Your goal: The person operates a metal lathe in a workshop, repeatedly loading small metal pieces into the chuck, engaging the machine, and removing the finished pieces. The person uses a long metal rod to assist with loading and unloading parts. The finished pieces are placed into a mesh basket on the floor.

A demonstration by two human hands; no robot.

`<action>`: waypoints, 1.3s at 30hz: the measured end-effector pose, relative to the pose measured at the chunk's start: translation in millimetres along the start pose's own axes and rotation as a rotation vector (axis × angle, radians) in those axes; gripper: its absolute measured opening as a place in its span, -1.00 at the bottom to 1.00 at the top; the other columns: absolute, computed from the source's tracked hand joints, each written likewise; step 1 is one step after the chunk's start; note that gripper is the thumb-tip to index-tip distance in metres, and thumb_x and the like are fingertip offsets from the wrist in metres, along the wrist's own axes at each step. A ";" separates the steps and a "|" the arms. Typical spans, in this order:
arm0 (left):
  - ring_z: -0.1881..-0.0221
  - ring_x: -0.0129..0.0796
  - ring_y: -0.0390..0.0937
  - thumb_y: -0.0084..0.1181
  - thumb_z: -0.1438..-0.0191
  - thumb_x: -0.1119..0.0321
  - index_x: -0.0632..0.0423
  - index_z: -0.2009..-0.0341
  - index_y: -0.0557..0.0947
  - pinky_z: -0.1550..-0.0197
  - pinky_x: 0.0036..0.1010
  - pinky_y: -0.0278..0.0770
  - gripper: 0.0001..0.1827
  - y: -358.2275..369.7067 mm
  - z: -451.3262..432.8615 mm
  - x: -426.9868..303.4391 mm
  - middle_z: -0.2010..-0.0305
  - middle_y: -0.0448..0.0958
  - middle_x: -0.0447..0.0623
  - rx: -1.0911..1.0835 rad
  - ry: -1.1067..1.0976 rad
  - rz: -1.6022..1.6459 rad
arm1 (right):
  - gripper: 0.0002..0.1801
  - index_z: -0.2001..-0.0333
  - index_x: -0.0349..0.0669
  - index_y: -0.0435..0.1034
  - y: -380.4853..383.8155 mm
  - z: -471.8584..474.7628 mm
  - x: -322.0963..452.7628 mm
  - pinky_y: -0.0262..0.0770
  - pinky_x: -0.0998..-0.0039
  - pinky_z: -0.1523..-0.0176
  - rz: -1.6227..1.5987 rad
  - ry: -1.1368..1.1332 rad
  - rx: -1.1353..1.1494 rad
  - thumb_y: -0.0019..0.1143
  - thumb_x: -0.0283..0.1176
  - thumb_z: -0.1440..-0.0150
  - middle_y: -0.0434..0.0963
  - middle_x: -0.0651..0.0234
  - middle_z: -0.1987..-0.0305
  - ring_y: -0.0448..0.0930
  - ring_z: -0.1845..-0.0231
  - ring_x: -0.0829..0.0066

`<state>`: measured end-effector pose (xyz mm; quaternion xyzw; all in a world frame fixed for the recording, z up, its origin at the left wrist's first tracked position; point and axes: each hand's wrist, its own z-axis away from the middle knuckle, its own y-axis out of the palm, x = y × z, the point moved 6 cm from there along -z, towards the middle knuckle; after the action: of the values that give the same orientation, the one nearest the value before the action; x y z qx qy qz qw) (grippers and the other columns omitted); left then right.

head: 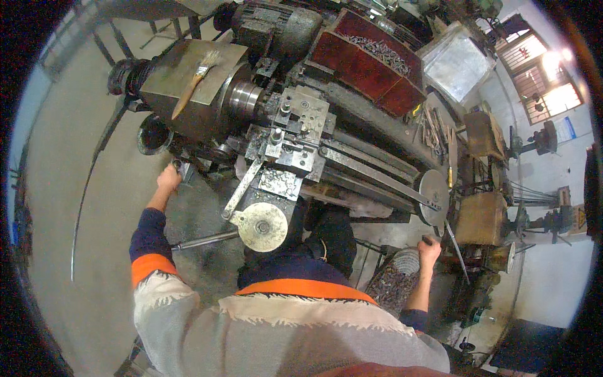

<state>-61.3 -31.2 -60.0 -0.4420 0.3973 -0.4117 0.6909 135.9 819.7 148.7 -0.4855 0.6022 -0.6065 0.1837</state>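
Note:
A small metal-turning lathe stands before me, its headstock cover [158, 87] at the left and its bright spindle nose [243, 97] facing the tool slide [306, 110]. Metal chips lie on the slide's lower plate [281, 184]. My left hand [168, 178] is closed around a dark knob [176, 164] below the headstock. At the right, my right hand [429, 253] grips a dark handle [427, 240], just under a round metal disc [433, 198]. A long flat link bar [377, 169] joins this disc to the slide. Another pale disc [263, 227] sits close to my body.
A wooden-handled brush [191, 92] lies on the headstock cover. Behind the bed stands a red-brown box [360, 70] of small metal parts. Hand tools [431, 125] lie at its right. A container of small parts [391, 285] is beside my right forearm. A thin rod [85, 202] slants down at the left.

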 end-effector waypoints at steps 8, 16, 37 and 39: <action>0.15 -0.05 0.45 0.05 0.08 0.13 0.07 0.18 0.45 0.15 -0.21 0.39 -0.61 -56.0 29.2 7.6 0.20 0.48 0.12 0.026 0.032 -0.050 | -0.64 0.31 -0.31 0.45 -11.7 -92.7 210.1 0.40 0.41 0.17 -0.175 -0.484 0.008 0.06 -0.43 0.28 0.52 0.05 0.35 0.54 0.30 0.26; 0.32 -0.02 0.47 -0.16 -0.07 0.05 0.04 0.09 0.45 0.29 -0.22 0.41 -0.58 -303.1 175.5 106.6 0.36 0.51 0.10 -0.755 -0.258 -0.131 | -0.63 0.32 -0.17 0.49 38.6 -35.7 515.8 0.40 0.41 0.15 -0.408 -1.161 0.288 0.07 -0.40 0.33 0.51 0.12 0.33 0.51 0.27 0.23; 0.56 -0.40 0.48 -0.09 -0.10 0.16 0.23 0.46 0.57 0.49 -0.51 0.41 -0.63 -266.2 216.3 -201.2 0.63 0.50 -0.01 -0.266 0.397 1.024 | -0.77 0.49 -0.15 0.50 22.1 36.3 553.9 0.43 0.33 0.18 -0.825 -1.449 0.401 0.12 -0.42 0.37 0.51 0.18 0.33 0.49 0.27 0.17; 0.54 -0.37 0.50 -0.12 -0.12 0.14 0.26 0.36 0.53 0.47 -0.52 0.44 -0.62 -250.4 202.6 -250.8 0.55 0.52 -0.01 0.024 0.536 1.348 | -0.69 0.42 -0.13 0.48 -1.6 59.6 539.7 0.39 0.31 0.11 -0.852 -1.572 0.319 0.13 -0.44 0.40 0.48 0.21 0.25 0.43 0.15 0.18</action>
<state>-17.4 189.4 280.7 0.0226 0.7344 0.0049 0.6783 -64.1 351.3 336.8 -0.9099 -0.0184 -0.1931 0.3667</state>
